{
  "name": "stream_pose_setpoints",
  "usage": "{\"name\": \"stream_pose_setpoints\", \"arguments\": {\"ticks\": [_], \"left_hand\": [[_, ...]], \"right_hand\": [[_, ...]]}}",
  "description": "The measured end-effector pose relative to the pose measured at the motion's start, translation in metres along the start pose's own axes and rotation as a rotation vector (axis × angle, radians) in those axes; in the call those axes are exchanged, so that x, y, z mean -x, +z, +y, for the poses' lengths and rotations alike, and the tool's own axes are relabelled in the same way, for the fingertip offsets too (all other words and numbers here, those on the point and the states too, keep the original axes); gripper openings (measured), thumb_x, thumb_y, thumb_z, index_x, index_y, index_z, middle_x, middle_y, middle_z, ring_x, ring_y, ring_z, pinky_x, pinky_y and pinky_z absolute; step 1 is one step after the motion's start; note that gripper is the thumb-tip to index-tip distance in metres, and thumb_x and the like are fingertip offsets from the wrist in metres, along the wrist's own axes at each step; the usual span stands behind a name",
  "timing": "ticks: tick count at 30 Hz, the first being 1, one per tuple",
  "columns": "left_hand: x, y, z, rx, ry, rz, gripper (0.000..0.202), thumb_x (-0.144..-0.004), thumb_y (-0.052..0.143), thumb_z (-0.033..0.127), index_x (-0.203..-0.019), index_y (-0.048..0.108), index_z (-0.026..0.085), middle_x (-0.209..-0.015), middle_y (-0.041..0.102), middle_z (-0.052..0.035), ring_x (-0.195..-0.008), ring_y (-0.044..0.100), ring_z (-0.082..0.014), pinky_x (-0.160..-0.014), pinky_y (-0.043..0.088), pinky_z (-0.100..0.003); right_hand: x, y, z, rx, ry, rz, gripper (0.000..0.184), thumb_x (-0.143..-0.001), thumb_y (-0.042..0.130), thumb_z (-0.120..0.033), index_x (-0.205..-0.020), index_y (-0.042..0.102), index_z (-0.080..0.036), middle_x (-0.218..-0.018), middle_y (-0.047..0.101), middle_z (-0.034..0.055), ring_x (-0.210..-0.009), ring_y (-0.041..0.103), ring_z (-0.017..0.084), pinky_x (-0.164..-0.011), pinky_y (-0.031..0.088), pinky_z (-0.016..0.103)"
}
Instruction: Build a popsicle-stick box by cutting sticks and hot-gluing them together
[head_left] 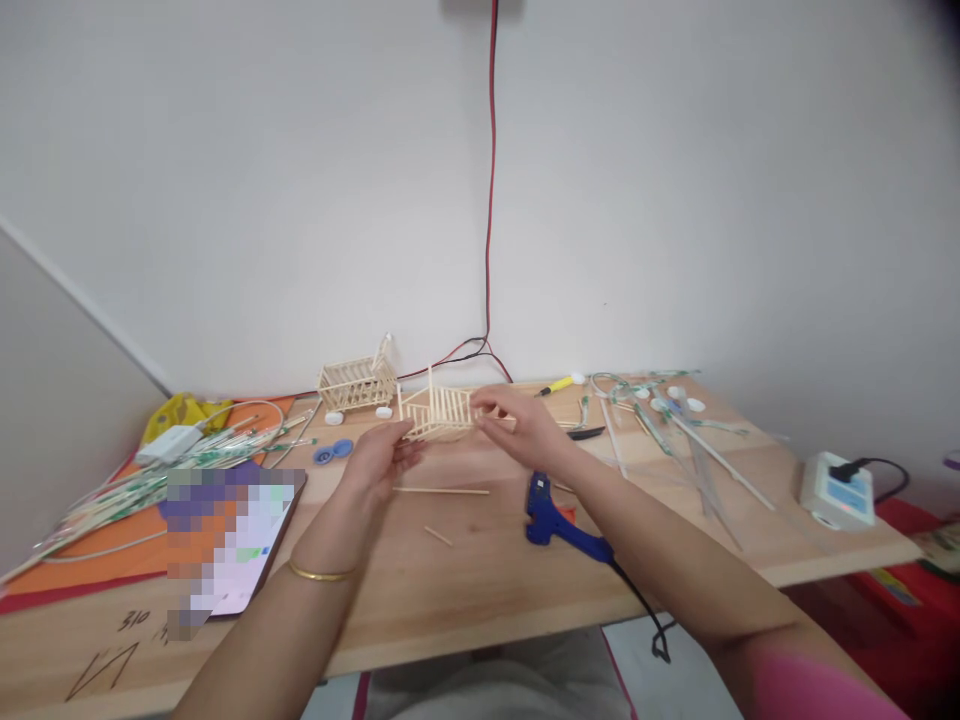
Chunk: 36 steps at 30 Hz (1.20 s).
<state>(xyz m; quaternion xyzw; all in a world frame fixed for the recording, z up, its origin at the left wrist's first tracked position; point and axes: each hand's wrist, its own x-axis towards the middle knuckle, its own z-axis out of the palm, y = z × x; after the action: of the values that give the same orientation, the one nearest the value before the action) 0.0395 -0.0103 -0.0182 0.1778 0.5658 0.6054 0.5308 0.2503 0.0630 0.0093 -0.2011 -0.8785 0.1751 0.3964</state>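
While the left hand [384, 458] pinches one end of a little stick frame [448, 406] and the right hand [523, 425] has its fingertips closed on the other, the whole thing's held just over the table [420, 632]. Loose stick [442, 491] right below, blue glue gun [564, 526] kinda crowding the right forearm, slatted stick cart [352, 384] behind, tablet [251, 550] near the left forearm, plus a messy bundle of wrapped sticks [112, 505] further left and a white power box [836, 490] far right.

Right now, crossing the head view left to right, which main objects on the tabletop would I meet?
Tablet → blue bottle caps → wooden-stick frame in the left hand → blue glue gun → white power socket box.
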Motion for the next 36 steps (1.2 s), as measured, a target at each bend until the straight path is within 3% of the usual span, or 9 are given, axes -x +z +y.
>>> {"name": "stream_pose_setpoints", "arguments": {"ticks": [3, 5, 9, 14, 19, 23, 27, 31, 36], "left_hand": [[0.006, -0.013, 0.003, 0.069, -0.094, -0.010, 0.014, -0.072, 0.063, 0.022, -0.083, 0.062, 0.012, -0.073, 0.069, -0.0078, -0.064, 0.066, -0.0167, -0.054, 0.051, -0.024], [0.010, -0.023, 0.005, 0.125, -0.106, -0.022, 0.011, -0.075, 0.059, 0.021, -0.082, 0.062, 0.012, -0.072, 0.069, -0.0082, -0.065, 0.067, -0.0172, -0.055, 0.052, -0.025], [0.019, -0.036, 0.013, 0.196, -0.074, 0.002, 0.006, -0.077, 0.056, 0.017, -0.080, 0.060, 0.015, -0.070, 0.070, -0.0068, -0.065, 0.067, -0.0180, -0.056, 0.052, -0.026], [0.025, -0.041, 0.018, 0.219, -0.060, 0.004, 0.005, -0.077, 0.055, 0.016, -0.080, 0.060, 0.015, -0.069, 0.069, -0.0069, -0.066, 0.067, -0.0178, -0.056, 0.052, -0.026], [0.021, -0.046, 0.014, 0.241, -0.082, -0.014, 0.004, -0.078, 0.056, 0.017, -0.077, 0.059, 0.015, -0.068, 0.068, -0.0068, -0.067, 0.067, -0.0172, -0.056, 0.051, -0.025], [0.015, -0.043, 0.009, 0.254, -0.093, -0.029, 0.004, -0.077, 0.058, 0.019, -0.077, 0.059, 0.015, -0.068, 0.068, -0.0059, -0.065, 0.066, -0.0161, -0.056, 0.051, -0.024], [0.012, -0.029, 0.005, 0.245, -0.072, -0.020, 0.007, -0.077, 0.060, 0.021, -0.079, 0.060, 0.014, -0.069, 0.068, -0.0049, -0.062, 0.065, -0.0144, -0.056, 0.050, -0.024], [0.013, -0.014, -0.001, 0.187, -0.047, -0.037, 0.012, -0.078, 0.060, 0.024, -0.083, 0.061, 0.014, -0.070, 0.068, -0.0039, -0.061, 0.064, -0.0124, -0.055, 0.049, -0.022], [0.017, -0.004, -0.013, 0.134, -0.041, -0.067, 0.017, -0.071, 0.067, 0.025, -0.082, 0.061, 0.015, -0.073, 0.068, -0.0031, -0.061, 0.064, -0.0121, -0.055, 0.047, -0.022]], "right_hand": [[-0.011, -0.010, 0.022, 0.099, 0.204, 0.112, 0.019, -0.088, 0.044, -0.025, -0.098, 0.058, -0.017, -0.087, 0.064, 0.0059, -0.074, 0.058, 0.014, -0.067, 0.046, 0.026], [-0.016, -0.007, 0.041, 0.219, 0.256, -0.024, 0.022, -0.088, 0.041, -0.021, -0.099, 0.058, -0.014, -0.087, 0.065, 0.0074, -0.075, 0.058, 0.014, -0.068, 0.045, 0.026], [-0.021, 0.023, 0.067, 0.290, 0.120, -0.393, 0.026, -0.078, 0.048, -0.011, -0.101, 0.062, -0.014, -0.099, 0.065, 0.0091, -0.085, 0.058, 0.016, -0.077, 0.043, 0.027], [-0.025, 0.063, 0.065, 0.331, 0.016, -0.625, 0.026, -0.074, 0.052, -0.008, -0.095, 0.066, -0.015, -0.098, 0.064, 0.0096, -0.092, 0.056, 0.019, -0.081, 0.040, 0.029], [-0.013, 0.052, 0.057, 0.422, 0.031, -0.722, 0.015, -0.076, 0.054, -0.009, -0.081, 0.065, -0.016, -0.084, 0.065, 0.0082, -0.082, 0.057, 0.019, -0.073, 0.039, 0.027], [-0.004, 0.016, 0.052, 0.523, 0.117, -0.628, 0.017, -0.076, 0.051, -0.004, -0.074, 0.064, -0.014, -0.083, 0.064, 0.0130, -0.084, 0.058, 0.023, -0.075, 0.039, 0.033], [-0.005, -0.012, 0.035, 0.451, 0.155, -0.427, 0.021, -0.087, 0.042, -0.012, -0.091, 0.062, -0.015, -0.091, 0.063, 0.0108, -0.086, 0.057, 0.018, -0.075, 0.042, 0.029], [-0.010, -0.016, 0.007, 0.128, 0.103, -0.172, 0.020, -0.086, 0.051, -0.028, -0.101, 0.058, -0.019, -0.098, 0.062, 0.0069, -0.084, 0.057, 0.016, -0.076, 0.045, 0.029], [-0.016, -0.007, -0.014, 0.064, 0.024, -0.203, 0.066, -0.070, 0.069, -0.044, -0.126, 0.046, -0.019, -0.126, 0.051, 0.0113, -0.116, 0.044, 0.026, -0.098, 0.036, 0.042]]}}
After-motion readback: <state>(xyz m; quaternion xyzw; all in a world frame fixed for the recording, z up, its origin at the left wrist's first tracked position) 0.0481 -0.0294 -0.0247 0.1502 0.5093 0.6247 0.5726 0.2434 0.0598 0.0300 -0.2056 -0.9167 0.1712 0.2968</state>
